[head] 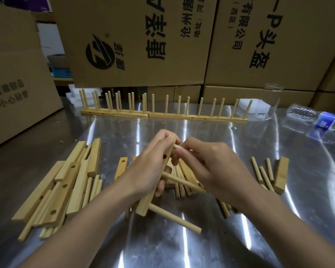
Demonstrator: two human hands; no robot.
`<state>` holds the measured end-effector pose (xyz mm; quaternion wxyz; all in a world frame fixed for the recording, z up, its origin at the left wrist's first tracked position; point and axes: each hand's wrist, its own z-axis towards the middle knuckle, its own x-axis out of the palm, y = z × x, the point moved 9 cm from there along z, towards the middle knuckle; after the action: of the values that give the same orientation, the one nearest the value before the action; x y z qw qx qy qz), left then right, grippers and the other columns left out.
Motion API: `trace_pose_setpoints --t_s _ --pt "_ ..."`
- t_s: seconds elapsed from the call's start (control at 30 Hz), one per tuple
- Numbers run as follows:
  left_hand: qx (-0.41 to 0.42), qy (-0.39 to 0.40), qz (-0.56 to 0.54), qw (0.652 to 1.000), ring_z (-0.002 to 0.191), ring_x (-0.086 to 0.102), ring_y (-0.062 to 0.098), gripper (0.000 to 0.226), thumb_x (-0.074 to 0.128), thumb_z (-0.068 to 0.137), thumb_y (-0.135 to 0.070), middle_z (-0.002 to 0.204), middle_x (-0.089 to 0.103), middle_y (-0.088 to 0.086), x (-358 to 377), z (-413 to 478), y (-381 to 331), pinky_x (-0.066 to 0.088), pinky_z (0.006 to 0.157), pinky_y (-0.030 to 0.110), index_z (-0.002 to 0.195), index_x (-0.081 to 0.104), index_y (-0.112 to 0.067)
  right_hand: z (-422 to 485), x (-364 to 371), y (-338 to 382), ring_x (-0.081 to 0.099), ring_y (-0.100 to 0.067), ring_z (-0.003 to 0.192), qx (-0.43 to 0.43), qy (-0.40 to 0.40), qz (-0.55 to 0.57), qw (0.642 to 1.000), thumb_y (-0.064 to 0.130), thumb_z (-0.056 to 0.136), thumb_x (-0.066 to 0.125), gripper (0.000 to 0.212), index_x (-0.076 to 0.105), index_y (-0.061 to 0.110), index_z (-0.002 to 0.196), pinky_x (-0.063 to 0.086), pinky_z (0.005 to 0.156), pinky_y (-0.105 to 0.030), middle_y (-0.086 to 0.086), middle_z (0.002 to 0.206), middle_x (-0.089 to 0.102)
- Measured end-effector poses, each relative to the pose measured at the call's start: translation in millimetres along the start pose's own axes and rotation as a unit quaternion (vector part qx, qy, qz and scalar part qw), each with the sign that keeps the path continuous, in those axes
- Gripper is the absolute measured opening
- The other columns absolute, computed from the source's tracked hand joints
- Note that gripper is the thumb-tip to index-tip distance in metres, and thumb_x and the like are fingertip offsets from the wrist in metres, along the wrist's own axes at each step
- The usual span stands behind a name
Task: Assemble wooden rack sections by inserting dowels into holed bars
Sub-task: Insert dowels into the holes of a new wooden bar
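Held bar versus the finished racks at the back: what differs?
The pale wooden holed bar in the left hand is held tilted; the finished wooden racks sit flat on the steel table. Its dowels jut sideways, one hole empty; the racks' dowels stand upright. Same pale wood.

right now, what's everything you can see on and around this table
held bar: one, pale wood, tilted above table centre
seated dowels: two, pale wood, in the held bar
third dowel: one, pale wood, at the held bar's top
finished sections: a row, pale wood, far table edge
loose bars: a pile, pale wood, left and centre, dowels mixed in
spare dowels: a few, pale wood, right, beside one bar
glass jar: one, clear, upright, far right
plastic bottle: one, clear with blue label, lying far right
foam blocks: some, white, behind the finished sections
cardboard boxes: several, brown, behind and left
table: one, shiny steel
left hand: one, grips the held bar
right hand: one, pinches the third dowel
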<state>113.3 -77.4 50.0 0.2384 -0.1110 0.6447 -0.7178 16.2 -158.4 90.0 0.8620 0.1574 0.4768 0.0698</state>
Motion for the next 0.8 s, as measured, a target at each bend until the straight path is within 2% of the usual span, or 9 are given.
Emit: trace_pose_setpoints --t_s 0.1,0.2,0.33,0.43,0.53,0.63,0.73,0.8 --pt "-0.009 0.026 0.002 1.0 0.053 0.053 0.019 0.044 0.03 0.106 -0.065 0.084 0.061 -0.001 3.0 -3.8 0.4 0.043 0.041 0.029 0.118 0.055 -0.031 -0.1 -1.3 1.2 0.057 -0.011 0.055 -0.009 0.011 0.03 0.999 0.052 0.107 0.048 0.031 0.066 0.03 0.096 0.047 0.052 -0.035 0.014 0.059 0.055" --pt "-0.011 0.03 0.011 0.999 0.058 0.053 0.028 0.046 0.028 0.103 -0.072 0.081 0.064 -0.011 7.4 -7.0 1.6 0.047 0.043 0.03 0.125 0.053 -0.039 -0.6 -5.0 5.0 0.056 -0.004 0.054 -0.027 -0.004 0.046 0.999 0.039 0.109 0.055 0.029 0.067 0.022 0.089 0.038 0.054 -0.019 0.025 0.058 0.053" --pt "-0.009 0.038 -0.006 0.999 0.045 0.051 0.016 0.045 0.027 0.105 -0.071 0.076 0.068 -0.014 13.6 -8.4 2.8 0.045 0.04 0.028 0.124 0.054 -0.04 0.5 0.2 2.4 0.052 -0.013 0.055 -0.011 0.017 0.093 0.995 0.031 0.109 0.058 0.029 0.072 0.016 0.089 0.035 0.056 -0.022 0.008 0.058 0.053" --pt "-0.028 0.045 -0.02 0.998 0.05 0.052 0.023 0.043 0.028 0.107 -0.069 0.094 0.067 -0.008 16.9 -9.3 5.5 0.046 0.041 0.029 0.128 0.054 -0.043 1.8 2.2 -4.4 0.046 -0.01 0.053 0.02 0.045 0.146 0.988 0.032 0.108 0.059 0.031 0.075 0.015 0.087 0.033 0.056 -0.019 0.005 0.055 0.047" --pt "-0.021 0.045 -0.021 0.999 0.048 0.051 0.022 0.044 0.03 0.106 -0.071 0.09 0.065 -0.014 17.2 -8.0 2.8 0.045 0.04 0.027 0.131 0.053 -0.043 1.8 5.0 -7.9 0.037 -0.008 0.051 0.045 0.049 0.221 0.973 0.033 0.107 0.06 0.034 0.074 0.016 0.082 0.032 0.054 -0.025 0.0 0.054 0.041" --pt "-0.01 0.045 -0.027 0.999 0.044 0.05 0.017 0.039 0.031 0.11 -0.064 0.093 0.058 0.003 15.2 -6.6 -3.1 0.043 0.038 0.026 0.132 0.055 -0.042 0.0 11.7 -8.5 0.036 -0.019 0.053 0.076 0.056 0.28 0.955 0.032 0.107 0.06 0.037 0.072 0.011 0.079 0.03 0.052 -0.034 -0.013 0.057 0.039" --pt "-0.021 0.054 -0.032 0.998 0.043 0.049 0.015 0.036 0.031 0.109 -0.058 0.1 0.053 0.017 16.1 -7.7 -4.2 0.041 0.036 0.025 0.13 0.056 -0.044 -2.6 22.7 -13.3 0.028 -0.014 0.049 0.111 0.071 0.359 0.924 0.026 0.109 0.058 0.038 0.067 0.003 0.079 0.025 0.047 -0.027 -0.001 0.054 0.034" --pt "-0.027 0.056 -0.039 0.997 0.043 0.049 0.016 0.035 0.032 0.109 -0.057 0.1 0.052 0.018 15.4 -8.1 -5.0 0.041 0.036 0.024 0.13 0.057 -0.044 -4.9 26.8 -13.4 0.025 -0.011 0.046 0.125 0.078 0.394 0.907 0.024 0.109 0.058 0.037 0.067 0.005 0.079 0.023 0.045 -0.023 0.006 0.053 0.032"
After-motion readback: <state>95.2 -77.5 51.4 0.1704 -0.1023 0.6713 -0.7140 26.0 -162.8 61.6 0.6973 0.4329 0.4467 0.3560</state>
